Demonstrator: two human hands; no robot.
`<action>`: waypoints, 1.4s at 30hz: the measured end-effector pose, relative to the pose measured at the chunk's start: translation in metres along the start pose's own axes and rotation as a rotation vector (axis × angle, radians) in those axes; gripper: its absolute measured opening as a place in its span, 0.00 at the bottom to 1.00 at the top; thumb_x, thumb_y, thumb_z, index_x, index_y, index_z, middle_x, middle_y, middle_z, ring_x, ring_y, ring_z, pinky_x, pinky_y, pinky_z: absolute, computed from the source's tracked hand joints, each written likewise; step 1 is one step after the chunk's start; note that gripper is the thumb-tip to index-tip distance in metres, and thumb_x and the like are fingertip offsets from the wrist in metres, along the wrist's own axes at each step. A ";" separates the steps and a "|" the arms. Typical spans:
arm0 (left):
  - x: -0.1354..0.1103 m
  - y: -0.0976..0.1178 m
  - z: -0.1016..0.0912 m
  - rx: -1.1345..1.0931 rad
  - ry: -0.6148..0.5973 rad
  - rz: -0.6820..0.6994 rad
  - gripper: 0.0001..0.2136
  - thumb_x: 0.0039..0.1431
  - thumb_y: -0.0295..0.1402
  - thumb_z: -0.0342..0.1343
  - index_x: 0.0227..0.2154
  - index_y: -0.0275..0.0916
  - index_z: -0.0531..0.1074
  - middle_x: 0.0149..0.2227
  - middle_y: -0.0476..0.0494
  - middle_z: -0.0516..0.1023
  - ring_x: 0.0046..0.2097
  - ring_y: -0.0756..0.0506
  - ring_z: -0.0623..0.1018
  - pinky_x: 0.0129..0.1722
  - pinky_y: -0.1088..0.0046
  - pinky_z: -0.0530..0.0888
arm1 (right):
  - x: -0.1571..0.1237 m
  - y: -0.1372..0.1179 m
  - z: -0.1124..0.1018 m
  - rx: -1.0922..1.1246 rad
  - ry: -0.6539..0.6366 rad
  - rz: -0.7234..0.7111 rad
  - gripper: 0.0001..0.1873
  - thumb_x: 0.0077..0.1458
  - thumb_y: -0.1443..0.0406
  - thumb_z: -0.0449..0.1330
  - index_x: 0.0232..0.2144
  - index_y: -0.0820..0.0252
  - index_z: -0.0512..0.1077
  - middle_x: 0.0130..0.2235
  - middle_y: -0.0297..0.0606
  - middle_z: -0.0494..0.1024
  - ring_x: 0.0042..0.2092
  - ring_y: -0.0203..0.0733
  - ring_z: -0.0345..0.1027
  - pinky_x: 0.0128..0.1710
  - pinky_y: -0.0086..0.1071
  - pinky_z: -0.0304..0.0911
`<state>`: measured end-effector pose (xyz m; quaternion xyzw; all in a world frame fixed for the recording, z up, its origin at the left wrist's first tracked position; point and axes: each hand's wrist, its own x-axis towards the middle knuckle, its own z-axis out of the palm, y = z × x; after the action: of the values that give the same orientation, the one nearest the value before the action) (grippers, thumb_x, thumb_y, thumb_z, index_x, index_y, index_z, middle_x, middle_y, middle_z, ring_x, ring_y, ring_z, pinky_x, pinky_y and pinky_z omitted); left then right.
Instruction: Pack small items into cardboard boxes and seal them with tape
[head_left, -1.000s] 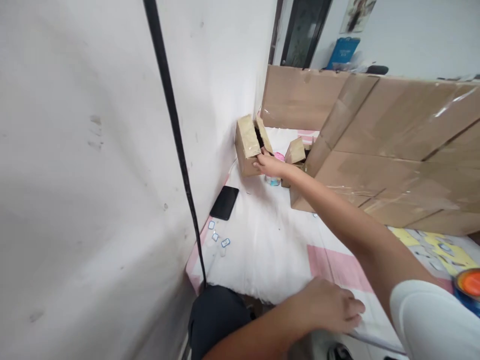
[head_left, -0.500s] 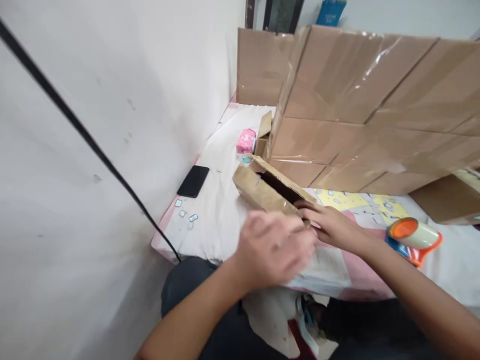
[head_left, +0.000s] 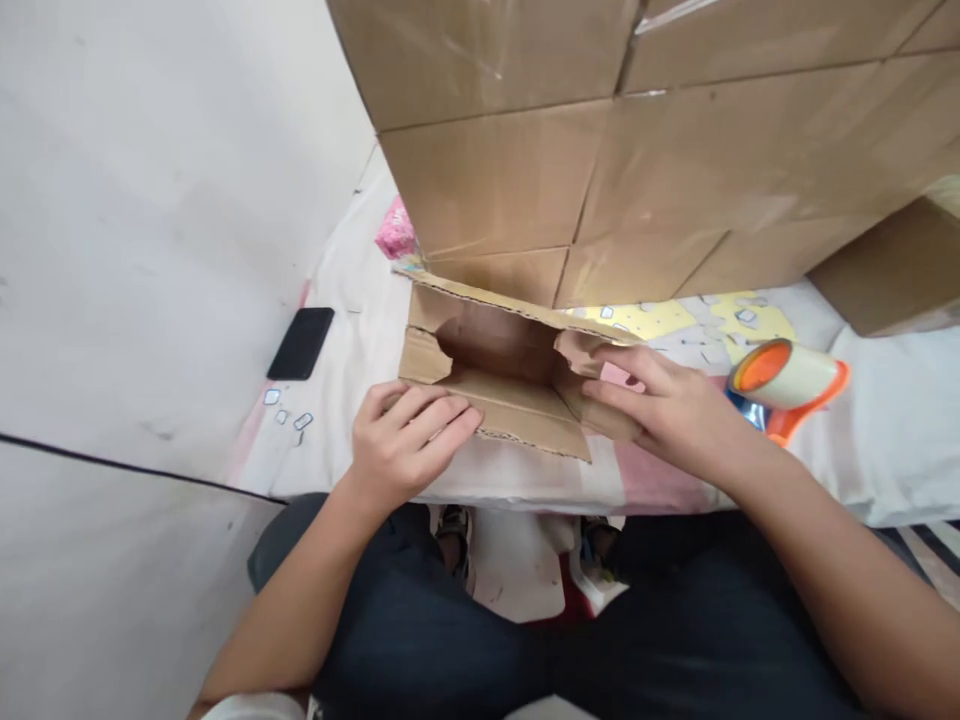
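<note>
A small brown cardboard box [head_left: 517,400] lies in front of me with its top flaps spread, and its dark inside shows. My left hand [head_left: 409,435] is closed over the near flap at the left, fingers on the cardboard. At the right end, my right hand [head_left: 652,405] grips the short side flap between thumb and fingers. The box's far flap [head_left: 510,300] stands raised along the back edge. Both short flaps have rough, torn-looking edges.
Taped cardboard boxes [head_left: 495,185] form a wall behind. An orange tape dispenser with a roll [head_left: 795,380] lies right; an open carton [head_left: 892,270] stands beyond it. A black phone [head_left: 301,343] and a pink packet [head_left: 396,230] lie left, near the white wall [head_left: 150,220].
The box has turned to lie crosswise and its flaps are now spread. My left hand has moved left onto the near flap. The view has tilted down.
</note>
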<state>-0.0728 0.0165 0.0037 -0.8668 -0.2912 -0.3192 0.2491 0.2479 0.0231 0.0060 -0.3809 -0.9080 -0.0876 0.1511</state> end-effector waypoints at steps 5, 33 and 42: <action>-0.011 -0.002 -0.001 -0.059 0.107 0.090 0.13 0.50 0.21 0.68 0.38 0.40 0.78 0.33 0.50 0.84 0.39 0.46 0.82 0.38 0.66 0.74 | -0.002 -0.003 -0.016 0.061 -0.057 -0.102 0.30 0.53 0.81 0.51 0.54 0.55 0.72 0.65 0.37 0.68 0.52 0.47 0.73 0.40 0.38 0.72; -0.026 -0.054 -0.017 -0.321 -0.431 -0.200 0.32 0.67 0.58 0.31 0.50 0.47 0.76 0.59 0.46 0.75 0.53 0.33 0.68 0.52 0.48 0.64 | 0.007 0.003 0.001 0.119 0.097 -0.010 0.23 0.68 0.69 0.48 0.61 0.47 0.67 0.66 0.38 0.67 0.55 0.51 0.70 0.49 0.49 0.70; -0.024 -0.047 -0.015 -0.050 -0.090 -0.584 0.11 0.60 0.36 0.59 0.46 0.45 0.71 0.62 0.38 0.67 0.61 0.31 0.64 0.58 0.45 0.63 | 0.004 0.002 0.008 0.063 0.115 -0.037 0.29 0.65 0.72 0.51 0.65 0.46 0.61 0.66 0.39 0.66 0.57 0.54 0.69 0.49 0.50 0.70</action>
<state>-0.1248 0.0321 0.0088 -0.7655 -0.5311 -0.3455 0.1121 0.2454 0.0290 0.0002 -0.3534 -0.9071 -0.0832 0.2132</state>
